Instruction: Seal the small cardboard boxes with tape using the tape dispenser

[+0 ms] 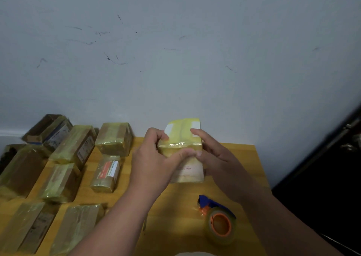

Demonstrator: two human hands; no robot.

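Item: small pale box wrapped in glossy yellowish tape (184,148), white label patches at its far corners. It is held up above the far middle of the yellow wooden table (244,158), between both hands. Faint reddish print is seen on its near face; the wording is too blurred to be read. Whether its lower edge touches the table cannot be told.

Left hand (154,158): curled round the box's left side, thumb laid across the near face, fingertips at the upper left edge. Part of the box's left face is hidden behind it.

Right hand (213,154): curled round the right side, forefinger on the top near the right label patch, thumb meeting the left thumb at the front.

Blue and orange tape dispenser with a clear tape roll (218,218): lying on the table near the front, under the right forearm, apart from the box. Its blade end is blurred.

Taped brown cardboard boxes (64,181): laid in rows on the table's left half, all glossy with yellowish tape; one small box with an orange and white label (107,172) lies nearest the left hand. The leftmost and frontmost are cut off by the frame edge; labels are illegible.

Grey scuffed wall (175,50): behind the table. Dark door with metal hardware (332,168): at the right, mostly in shadow.
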